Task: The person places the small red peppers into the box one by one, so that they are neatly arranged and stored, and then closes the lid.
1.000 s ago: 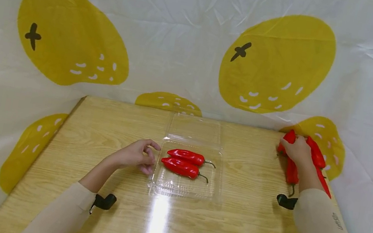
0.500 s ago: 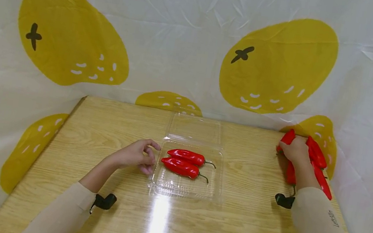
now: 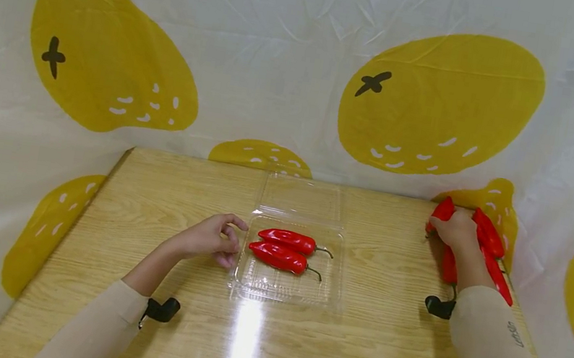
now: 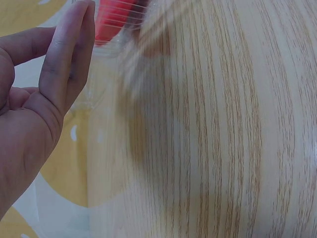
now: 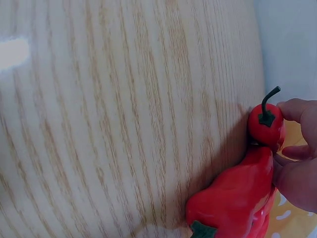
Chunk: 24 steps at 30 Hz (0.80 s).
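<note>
Two red chili peppers, an upper one (image 3: 285, 240) and a lower one (image 3: 277, 257), lie side by side in a clear plastic clamshell box (image 3: 279, 297), stems to the right. Its lid (image 3: 301, 197) is folded back. My left hand (image 3: 210, 239) rests by the box's left rim, fingers loosely bent, holding nothing; whether it touches the rim I cannot tell. At the far right, my right hand (image 3: 459, 231) grips a chili pepper (image 5: 266, 128) between thumb and fingers. Below that one lies another pepper (image 5: 233, 193), and more peppers (image 3: 489, 233) sit beside the hand, partly hidden by it.
A wood-grain table (image 3: 368, 342) carries everything. White sheeting (image 3: 275, 77) printed with yellow fruit rises along the back and both sides. The pepper pile lies close against the right back corner. A bright reflection crosses the tabletop in front of the box.
My right hand has shifted very slightly at the pepper pile, the pepper at its fingers moving a little with it. The right-hand sheeting has shifted. My left hand and the box stay put.
</note>
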### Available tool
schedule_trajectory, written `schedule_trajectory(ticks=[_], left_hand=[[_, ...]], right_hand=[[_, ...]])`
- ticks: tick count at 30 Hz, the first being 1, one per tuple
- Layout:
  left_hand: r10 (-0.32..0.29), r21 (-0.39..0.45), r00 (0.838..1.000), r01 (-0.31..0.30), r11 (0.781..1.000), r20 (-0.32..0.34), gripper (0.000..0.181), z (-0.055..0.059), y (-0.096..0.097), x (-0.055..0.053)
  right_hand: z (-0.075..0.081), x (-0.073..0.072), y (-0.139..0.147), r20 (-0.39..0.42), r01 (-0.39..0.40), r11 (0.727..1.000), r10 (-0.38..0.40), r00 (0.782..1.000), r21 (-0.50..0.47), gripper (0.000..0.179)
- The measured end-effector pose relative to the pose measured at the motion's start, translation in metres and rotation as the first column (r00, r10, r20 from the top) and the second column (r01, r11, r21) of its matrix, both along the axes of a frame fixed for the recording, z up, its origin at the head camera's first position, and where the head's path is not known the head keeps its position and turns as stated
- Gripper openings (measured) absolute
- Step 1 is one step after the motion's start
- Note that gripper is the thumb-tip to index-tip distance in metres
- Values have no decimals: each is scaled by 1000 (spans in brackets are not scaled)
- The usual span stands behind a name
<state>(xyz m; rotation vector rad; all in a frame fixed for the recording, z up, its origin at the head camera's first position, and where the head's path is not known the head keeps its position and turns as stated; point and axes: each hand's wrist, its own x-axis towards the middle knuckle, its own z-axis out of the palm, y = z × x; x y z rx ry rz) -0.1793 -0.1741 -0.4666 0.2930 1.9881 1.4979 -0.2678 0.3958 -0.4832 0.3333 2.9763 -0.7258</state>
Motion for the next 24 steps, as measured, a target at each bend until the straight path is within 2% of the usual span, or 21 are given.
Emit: schedule_trajectory(ticks=[10,18,20,24], left_hand=[[-2,10,1000,2,1000,2,51,-3,-1,-2],[-6,12,1000,6,1000,5,50,-3,-1,-3],[-9,13,1000,9,1000,3,50,-3,0,-3],[-14,10,1000,14,1000,1,50,-3,0,-2]], right_hand=[[1,-4,1,37,13,1000,-12,999,-21,49],[0,-4,-1,20,37,999,-36,999,-18,37],[0,-4,-2,25,51,998,-50,998,-34,41],[0,-2,-4,45,73,996,-70,997,-60,61]])
